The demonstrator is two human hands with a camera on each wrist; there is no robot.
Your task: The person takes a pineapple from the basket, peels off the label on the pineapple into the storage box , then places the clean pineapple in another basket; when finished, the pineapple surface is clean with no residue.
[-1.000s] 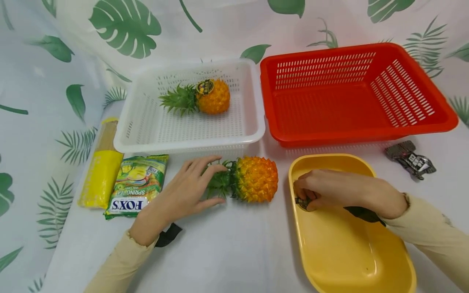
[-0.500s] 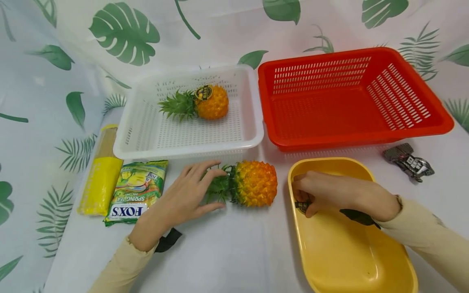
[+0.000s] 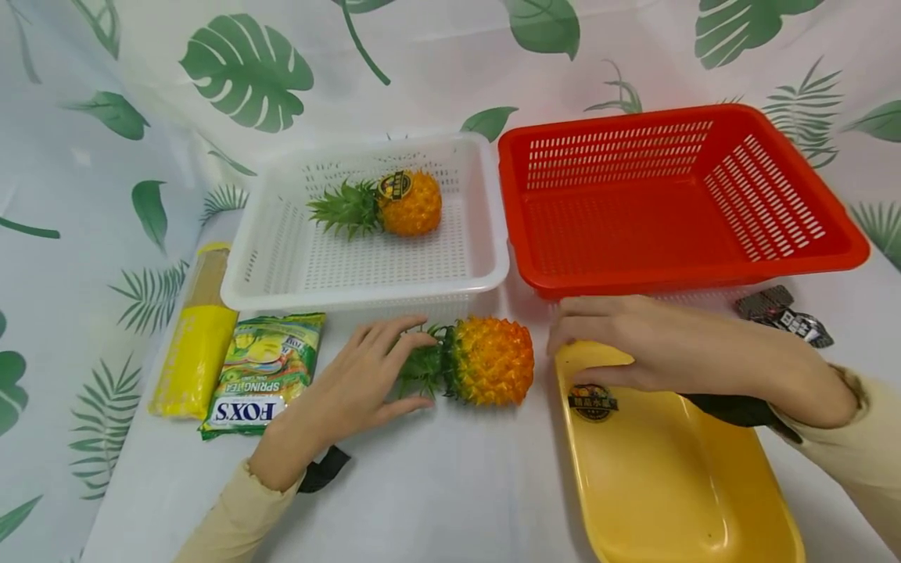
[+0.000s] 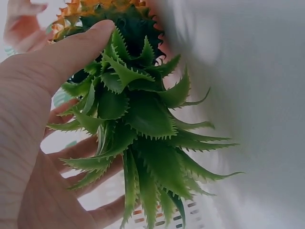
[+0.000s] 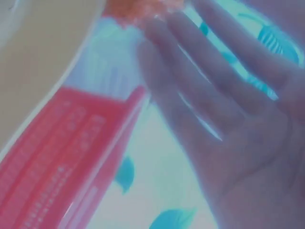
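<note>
My left hand [image 3: 345, 391] lies with fingers spread around the leafy crown of a small orange pineapple [image 3: 494, 361] on the table. Its thumb and fingers lie on either side of the leaves [image 4: 143, 114] in the left wrist view. Above the far left rim of a yellow tub [image 3: 647, 477] hovers my right hand [image 3: 626, 344], fingers extended towards the pineapple and holding nothing. In the right wrist view, its fingertips overlap the blurred orange fruit [image 5: 136, 10]. A round black-and-gold sticker [image 3: 593, 403] sits inside the tub, at its left side below the right hand.
Behind stand a white basket [image 3: 366, 294] with another stickered pineapple [image 3: 411, 205] and a red basket [image 3: 633, 227]. To the left lie a Fox's candy bag [image 3: 263, 371] and a yellow-filled clear package [image 3: 197, 344]. A dark crumpled wrapper [image 3: 784, 314] lies right, partly behind the right arm.
My right hand has let go of the sticker, risen from inside the tub and straightened its fingers above the rim. The sticker now shows fully. My left hand and the pineapple stay put.
</note>
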